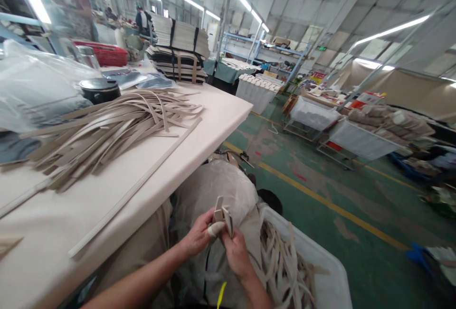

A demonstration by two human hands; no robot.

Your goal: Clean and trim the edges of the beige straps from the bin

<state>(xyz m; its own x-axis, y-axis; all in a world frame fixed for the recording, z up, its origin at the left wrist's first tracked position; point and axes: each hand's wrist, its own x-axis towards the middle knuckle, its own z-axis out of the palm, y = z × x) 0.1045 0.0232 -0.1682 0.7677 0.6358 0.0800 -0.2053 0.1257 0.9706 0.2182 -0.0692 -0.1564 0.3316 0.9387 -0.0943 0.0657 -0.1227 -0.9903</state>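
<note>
My left hand [198, 238] and my right hand [235, 253] meet low in the picture, beside the table's edge. Both pinch a folded beige strip [223, 214] that sticks up between their fingers. A white cot covers one finger of the left hand. Just right of my hands stands a white bin [322, 264] filled with several loose beige strips [283, 264]. On the white table [107, 204] to my left lies a large heap of the same beige strips [107, 133], and one long strip [135, 188] runs along the table's edge.
A black pot [99, 89], clear plastic bags [32, 86] and bundled stacks [180, 48] stand at the table's far side. A grey plastic sack [217, 181] sits below the table's edge. Other people work at the back left. Carts and shelves stand across the green floor [320, 176].
</note>
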